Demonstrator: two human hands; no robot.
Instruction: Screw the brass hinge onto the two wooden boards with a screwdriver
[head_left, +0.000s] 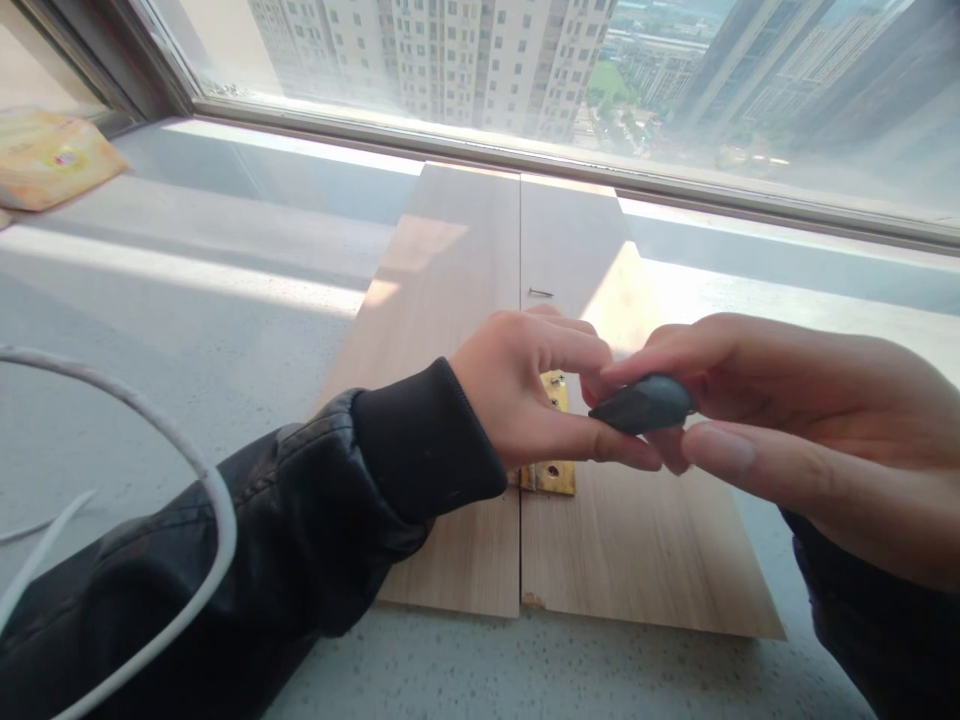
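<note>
A small dark grey object (643,403), rounded with a tapered end, is held above the wooden boards; its kind cannot be made out. My left hand (536,385) pinches it from the left between thumb and fingers. On the other side my right hand (817,420) grips it with thumb and fingers closed. Beneath my left hand lies a brass-coloured hinge (553,478) across the seam, partly covered by that hand. Small screws show in its upper leaf. One loose screw (540,293) rests on the right board (637,550), beyond my hands.
The left board (450,570) lies edge to edge with the right one on a speckled white sill (420,665). A white cable (225,520) loops in front of my left sleeve. At far left sits a yellow packet (56,160). A window frame (540,170) borders the back.
</note>
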